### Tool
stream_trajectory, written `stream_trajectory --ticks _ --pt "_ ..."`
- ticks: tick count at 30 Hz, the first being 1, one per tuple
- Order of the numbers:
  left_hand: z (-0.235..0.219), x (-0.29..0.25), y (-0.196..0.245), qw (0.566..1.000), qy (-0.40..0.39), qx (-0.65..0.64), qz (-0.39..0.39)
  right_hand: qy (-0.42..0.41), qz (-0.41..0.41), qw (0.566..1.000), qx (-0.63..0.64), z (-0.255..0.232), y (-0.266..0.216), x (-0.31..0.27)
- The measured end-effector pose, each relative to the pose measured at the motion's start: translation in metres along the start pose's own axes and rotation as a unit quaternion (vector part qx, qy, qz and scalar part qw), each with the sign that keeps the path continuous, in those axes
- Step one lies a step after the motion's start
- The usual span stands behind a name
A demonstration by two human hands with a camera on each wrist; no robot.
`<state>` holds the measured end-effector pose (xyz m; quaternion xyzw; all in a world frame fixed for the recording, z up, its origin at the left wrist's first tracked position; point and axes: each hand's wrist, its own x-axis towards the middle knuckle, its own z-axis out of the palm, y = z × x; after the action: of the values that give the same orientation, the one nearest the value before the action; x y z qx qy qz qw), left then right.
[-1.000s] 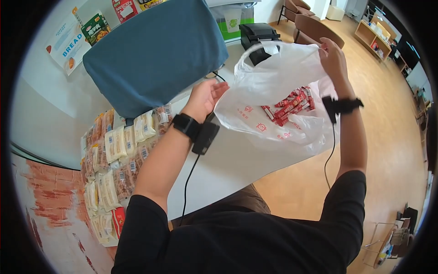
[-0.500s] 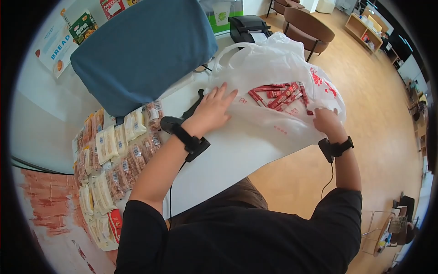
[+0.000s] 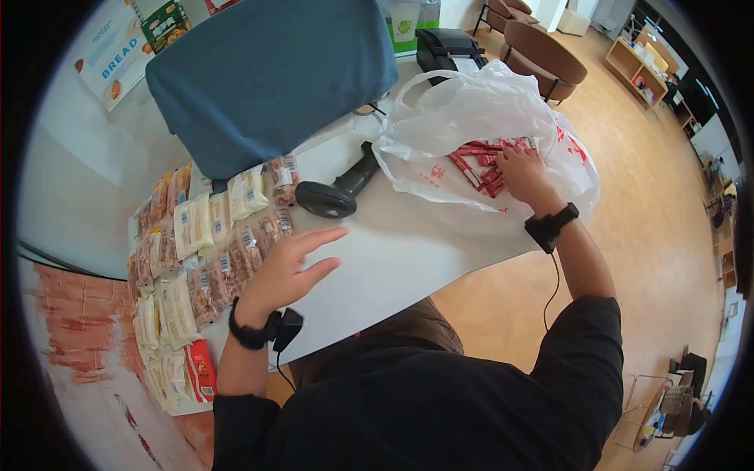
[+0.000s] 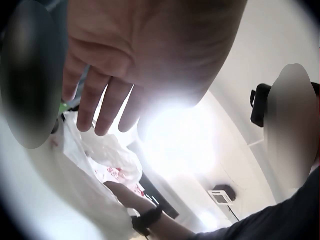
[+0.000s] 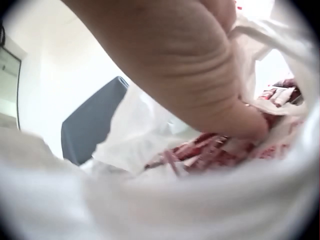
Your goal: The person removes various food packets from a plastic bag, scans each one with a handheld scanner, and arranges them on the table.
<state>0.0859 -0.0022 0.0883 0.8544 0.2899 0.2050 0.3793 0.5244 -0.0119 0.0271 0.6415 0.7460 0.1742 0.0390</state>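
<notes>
My right hand (image 3: 525,174) is down inside the mouth of a white plastic bag (image 3: 565,192), its fingers on red coffee stick packets (image 3: 470,169). In the right wrist view the thumb (image 5: 240,122) lies against the packets, and the other fingertips are mostly hidden. Whether it grips one I cannot tell. Over the white table my left hand (image 3: 283,271) is held with fingers and thumb spread, nothing in it. A black handheld barcode scanner (image 3: 334,196) lies on the table just beyond that hand, left of the bag.
Packaged bread (image 3: 196,228) is laid out in rows along the table's left side, with a red packet (image 3: 199,370) at the near end. A blue cloth-covered box shape (image 3: 271,86) stands behind. A black printer (image 3: 448,55) sits behind the bag. The table's near edge (image 3: 408,302) slants rightward.
My right hand went from holding up the bag's rim, down to its right side, then in onto the packets. The bag's mouth sank. My left hand left the bag, passed over the scanner and drew back toward me.
</notes>
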Motion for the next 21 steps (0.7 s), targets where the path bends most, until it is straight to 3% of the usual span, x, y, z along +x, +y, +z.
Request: stream_trajectory --ticks 2,6,8,12,16,18,19,21 --pt "-0.009 -0.03 -0.017 0.997 0.03 -0.023 -0.062 0.071 -0.021 0.997 -0.02 0.014 0.002 0.004" --pt "-0.011 -0.068 -0.053 0.969 0.155 -0.159 -0.11 0.043 0.007 0.999 0.0 0.02 -0.001 0.013" --pt "-0.011 -0.074 -0.057 0.949 0.204 -0.219 -0.101 -0.011 0.051 0.997 0.052 -0.005 -0.009 0.017" --pt "-0.011 -0.079 -0.074 0.911 0.276 -0.29 -0.101 0.016 0.031 0.992 0.124 -0.026 -0.018 0.023" --pt "-0.008 -0.079 -0.078 0.884 0.308 -0.323 -0.138 0.013 0.005 0.959 0.284 -0.115 -0.083 0.029" --pt "-0.005 -0.077 -0.079 0.879 0.296 -0.348 -0.133 -0.034 0.028 0.919 0.392 -0.119 -0.104 0.038" --pt "-0.003 -0.076 -0.079 0.877 0.289 -0.36 -0.131 -0.025 -0.007 0.815 0.579 -0.117 -0.123 0.043" --pt "0.003 -0.075 -0.083 0.886 0.271 -0.352 -0.13 -0.083 -0.023 0.74 0.667 -0.113 -0.156 0.058"
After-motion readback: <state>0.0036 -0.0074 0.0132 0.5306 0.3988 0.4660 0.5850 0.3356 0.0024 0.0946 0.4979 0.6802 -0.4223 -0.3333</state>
